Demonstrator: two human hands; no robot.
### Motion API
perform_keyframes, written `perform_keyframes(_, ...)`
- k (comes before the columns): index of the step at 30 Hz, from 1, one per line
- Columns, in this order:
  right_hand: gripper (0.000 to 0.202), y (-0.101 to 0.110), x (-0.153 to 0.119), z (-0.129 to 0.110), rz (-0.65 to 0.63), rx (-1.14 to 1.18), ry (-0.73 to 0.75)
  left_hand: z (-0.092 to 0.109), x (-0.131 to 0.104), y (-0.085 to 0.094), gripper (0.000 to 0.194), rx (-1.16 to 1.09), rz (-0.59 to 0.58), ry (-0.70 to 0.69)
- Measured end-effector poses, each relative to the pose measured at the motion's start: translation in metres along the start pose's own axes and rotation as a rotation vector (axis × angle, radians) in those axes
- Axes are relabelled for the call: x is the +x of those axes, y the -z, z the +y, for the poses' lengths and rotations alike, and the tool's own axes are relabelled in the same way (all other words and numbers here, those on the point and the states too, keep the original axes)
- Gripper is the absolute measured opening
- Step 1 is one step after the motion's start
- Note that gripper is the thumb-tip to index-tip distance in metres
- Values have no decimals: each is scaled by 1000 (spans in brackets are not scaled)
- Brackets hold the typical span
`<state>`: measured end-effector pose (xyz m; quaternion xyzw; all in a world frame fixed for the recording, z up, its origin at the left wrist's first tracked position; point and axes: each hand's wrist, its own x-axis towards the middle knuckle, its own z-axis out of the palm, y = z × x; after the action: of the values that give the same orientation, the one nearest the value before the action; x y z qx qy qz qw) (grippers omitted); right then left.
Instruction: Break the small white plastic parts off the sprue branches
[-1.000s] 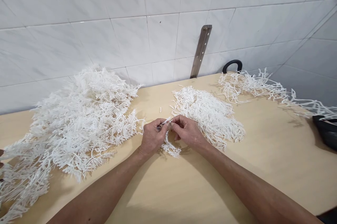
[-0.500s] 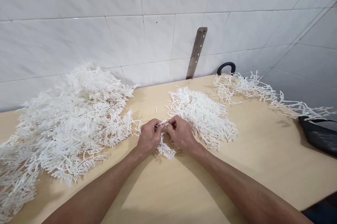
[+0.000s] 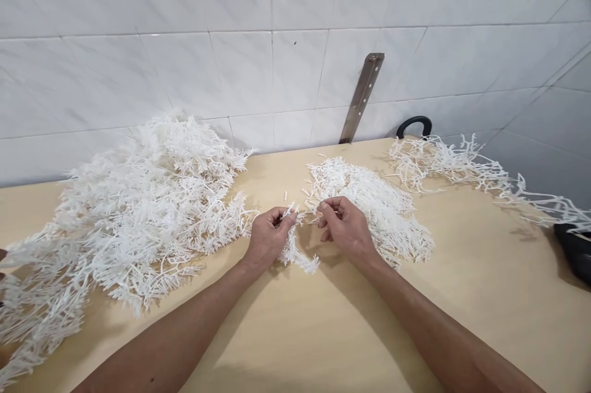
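Note:
My left hand [image 3: 268,234] pinches a white branching plastic piece [image 3: 292,245] that hangs down over the table. Just right of it is my right hand [image 3: 347,226], thumb and index finger pressed together at the near edge of a pile of small white pieces [image 3: 373,199]; anything between those fingertips is too small to make out. A gap separates the two hands. On the left lies a large tangled heap of white branching pieces [image 3: 157,196].
Stripped-looking white branches [image 3: 452,162] stretch along the table's [image 3: 286,331] right rear edge, near a black curved handle [image 3: 414,125] and a black object [image 3: 575,254]. A metal bracket [image 3: 362,97] stands against the tiled wall. Another person's fingers [image 3: 2,255] show at the far left.
My right hand has moved right, away from my left hand, which still grips the white piece. The view has shifted left, and fingers now show at the left edge.

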<state>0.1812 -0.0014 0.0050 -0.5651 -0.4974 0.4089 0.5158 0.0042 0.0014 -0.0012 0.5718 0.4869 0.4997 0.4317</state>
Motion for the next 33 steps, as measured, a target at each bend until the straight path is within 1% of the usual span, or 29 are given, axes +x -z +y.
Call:
perform_keyframes(2,42,1,-2,-2,-48,-30,38,-1,0,-1,29,6,-2,-3)
perform_keyframes(5,48,-1,-6,-4,-176,-89,55,-3,-1,-2,27,30,-8,-9)
perform_keyframes(8,46,-5,-10,-6,-281,-161,23,-1,-4,-3,24,77,-21,-29)
perform_keyframes(11,42,-6,-11,-6,-327,-158,-26,1,-6,-3,20,140,-21,-63)
perform_keyframes(15,35,-6,-8,-4,-338,-89,-61,1,-5,-2,22,150,-13,-64)
perform_keyframes(18,30,-6,-8,-3,-333,-95,-42,-1,-4,-3,24,147,-28,-67)
perform_keyframes(20,28,-7,-9,-3,-311,-133,-5,-2,-4,-3,24,149,-45,-72)
perform_keyframes(23,23,-8,-12,-2,-251,-249,85,-1,-4,-3,23,176,-63,-86)
perform_keyframes(25,21,-10,-13,-1,-215,-322,147,0,-5,-3,21,236,-53,-112)
perform_keyframes(27,20,-12,-14,2,-189,-350,177,1,-6,-2,19,308,-37,-153)
perform_keyframes(30,18,-16,-14,5,-169,-337,146,3,-7,-2,16,367,-24,-202)
perform_keyframes(33,15,-20,-15,2,-199,-270,46,3,-8,-2,16,360,-3,-230)
